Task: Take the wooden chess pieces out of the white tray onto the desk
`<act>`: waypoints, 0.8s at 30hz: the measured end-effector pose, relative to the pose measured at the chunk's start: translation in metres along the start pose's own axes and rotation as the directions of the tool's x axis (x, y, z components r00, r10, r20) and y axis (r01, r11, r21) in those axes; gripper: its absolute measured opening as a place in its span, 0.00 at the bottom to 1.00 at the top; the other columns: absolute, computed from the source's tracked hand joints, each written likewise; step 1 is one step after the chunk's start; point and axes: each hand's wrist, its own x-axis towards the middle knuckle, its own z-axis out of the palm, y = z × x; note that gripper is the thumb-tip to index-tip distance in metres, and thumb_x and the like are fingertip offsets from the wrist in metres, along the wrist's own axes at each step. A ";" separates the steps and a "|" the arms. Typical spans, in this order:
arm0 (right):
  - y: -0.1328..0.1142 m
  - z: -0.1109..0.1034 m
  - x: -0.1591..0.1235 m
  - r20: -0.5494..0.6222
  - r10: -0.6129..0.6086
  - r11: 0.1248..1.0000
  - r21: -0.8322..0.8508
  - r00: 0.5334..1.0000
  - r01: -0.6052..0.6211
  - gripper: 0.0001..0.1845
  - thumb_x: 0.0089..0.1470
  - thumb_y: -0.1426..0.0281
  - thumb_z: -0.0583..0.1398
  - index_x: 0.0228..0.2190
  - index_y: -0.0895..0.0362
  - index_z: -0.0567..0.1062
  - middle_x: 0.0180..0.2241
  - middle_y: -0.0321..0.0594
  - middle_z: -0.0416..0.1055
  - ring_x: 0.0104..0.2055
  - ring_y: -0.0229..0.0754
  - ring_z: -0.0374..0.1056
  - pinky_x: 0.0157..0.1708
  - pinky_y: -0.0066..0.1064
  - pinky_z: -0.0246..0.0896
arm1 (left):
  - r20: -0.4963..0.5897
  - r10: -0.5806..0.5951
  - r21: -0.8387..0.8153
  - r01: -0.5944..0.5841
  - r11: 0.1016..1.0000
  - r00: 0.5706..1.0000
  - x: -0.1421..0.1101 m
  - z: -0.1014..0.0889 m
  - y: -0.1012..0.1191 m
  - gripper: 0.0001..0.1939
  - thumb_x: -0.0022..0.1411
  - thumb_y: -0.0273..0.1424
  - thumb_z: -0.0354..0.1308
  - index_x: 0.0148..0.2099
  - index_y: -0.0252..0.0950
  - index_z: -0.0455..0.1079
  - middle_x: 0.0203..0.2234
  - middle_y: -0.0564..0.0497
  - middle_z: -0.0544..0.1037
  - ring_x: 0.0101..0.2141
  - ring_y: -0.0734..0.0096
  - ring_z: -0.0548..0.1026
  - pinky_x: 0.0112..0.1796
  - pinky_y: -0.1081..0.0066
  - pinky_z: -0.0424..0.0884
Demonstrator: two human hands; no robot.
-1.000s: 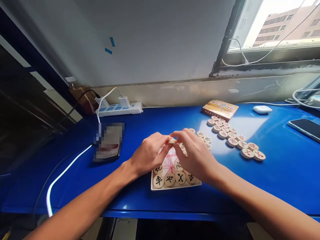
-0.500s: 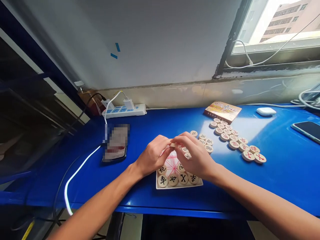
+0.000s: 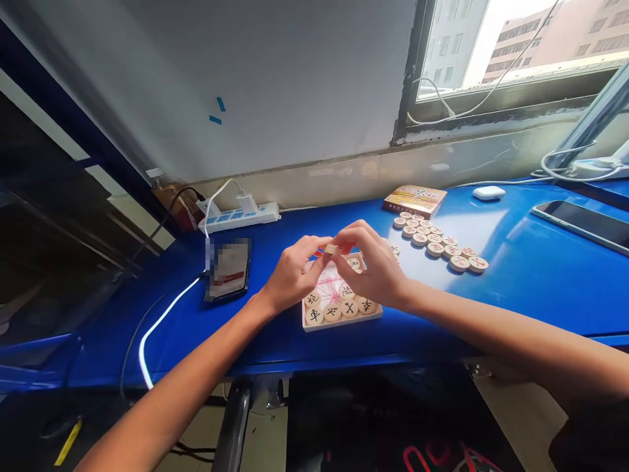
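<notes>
We hold one round, pale playing piece (image 3: pixel 331 250) up in front of us, above the far part of a shallow white tray (image 3: pixel 340 326), turned so that we see mostly its edge and cannot read its face. Our left hand (image 3: pixel 296 272) has a narrow grip on it, thumb below and fingers above, and our right hand (image 3: pixel 371 262) meets it from the other side with its grip drawn in on the same piece. Beneath our hands, the tray holds black-lettered pieces (image 3: pixel 332 311), four along its near edge and others further in, around a sheet with pink lines (image 3: pixel 327 290); our hands hide some of the tray. Just beyond the right hand, a few more pieces (image 3: pixel 393 248) show in part on the blue counter (image 3: pixel 275 357). Further to the right we have a slanting cluster of red-lettered pieces (image 3: pixel 423 238) lying flat, and touching or just behind its far end a printed box (image 3: pixel 415 200); we cannot tell which. A small white case (image 3: pixel 489 193) and a dark-screened phone (image 3: pixel 584 224) lie to the right of these. On our left, another phone (image 3: pixel 228 270) with a blurred-out screen lies near a white power strip (image 3: pixel 240 216).
</notes>
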 end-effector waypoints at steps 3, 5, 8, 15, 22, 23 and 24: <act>0.008 -0.010 0.006 0.031 -0.105 0.994 0.032 0.994 0.104 0.11 0.52 0.79 0.55 0.37 0.55 0.63 0.32 0.38 0.64 0.32 0.37 0.63 0.31 0.31 0.64 | 0.041 0.044 0.012 -0.045 0.999 0.998 0.015 -0.001 0.004 0.11 0.65 0.27 0.50 0.47 0.34 0.70 0.38 0.48 0.76 0.37 0.71 0.73 0.39 0.71 0.68; 0.016 -0.019 0.006 0.062 -0.127 0.992 0.006 0.990 0.127 0.11 0.53 0.79 0.55 0.37 0.55 0.64 0.31 0.38 0.64 0.32 0.38 0.63 0.31 0.32 0.64 | 0.080 0.077 -0.005 -0.077 0.997 0.994 0.025 0.002 0.005 0.10 0.64 0.24 0.51 0.45 0.34 0.71 0.36 0.50 0.77 0.37 0.71 0.73 0.39 0.71 0.68; 0.024 -0.030 -0.001 0.061 -0.111 0.991 -0.062 0.992 0.115 0.10 0.53 0.80 0.54 0.36 0.55 0.65 0.31 0.38 0.64 0.32 0.38 0.63 0.29 0.32 0.64 | 0.101 0.103 -0.041 -0.100 0.994 0.989 0.035 0.014 0.006 0.09 0.64 0.24 0.52 0.44 0.35 0.71 0.35 0.51 0.77 0.37 0.72 0.73 0.40 0.72 0.68; 0.018 -0.029 -0.020 0.032 -0.027 0.999 -0.036 0.999 0.028 0.12 0.55 0.79 0.55 0.41 0.54 0.65 0.30 0.37 0.65 0.30 0.37 0.64 0.30 0.32 0.65 | 0.075 -0.012 -0.027 0.014 1.000 0.997 0.018 0.026 0.016 0.10 0.67 0.27 0.50 0.46 0.36 0.71 0.34 0.51 0.77 0.35 0.72 0.73 0.37 0.71 0.68; 0.014 -0.029 -0.017 0.046 -0.050 0.999 0.014 0.998 0.049 0.16 0.53 0.80 0.55 0.43 0.54 0.64 0.32 0.39 0.66 0.33 0.39 0.64 0.33 0.34 0.65 | 0.098 0.100 0.037 -0.104 0.994 0.990 0.015 0.020 0.018 0.10 0.67 0.26 0.48 0.43 0.35 0.71 0.30 0.51 0.75 0.32 0.72 0.71 0.36 0.72 0.68; 0.014 -0.029 -0.016 0.045 -0.048 0.999 0.009 0.998 0.047 0.15 0.53 0.80 0.55 0.43 0.54 0.64 0.31 0.38 0.66 0.32 0.38 0.64 0.32 0.33 0.65 | 0.095 0.089 0.040 -0.094 0.995 0.991 0.015 0.020 0.018 0.10 0.67 0.26 0.48 0.43 0.35 0.71 0.30 0.51 0.75 0.32 0.73 0.72 0.36 0.72 0.68; 0.013 -0.030 -0.016 0.038 -0.045 0.999 0.003 0.998 0.045 0.14 0.54 0.79 0.55 0.42 0.54 0.64 0.31 0.38 0.66 0.31 0.38 0.64 0.31 0.33 0.65 | 0.086 0.077 0.040 -0.080 0.996 0.993 0.015 0.020 0.018 0.09 0.67 0.27 0.48 0.43 0.35 0.71 0.31 0.51 0.75 0.32 0.73 0.72 0.36 0.72 0.68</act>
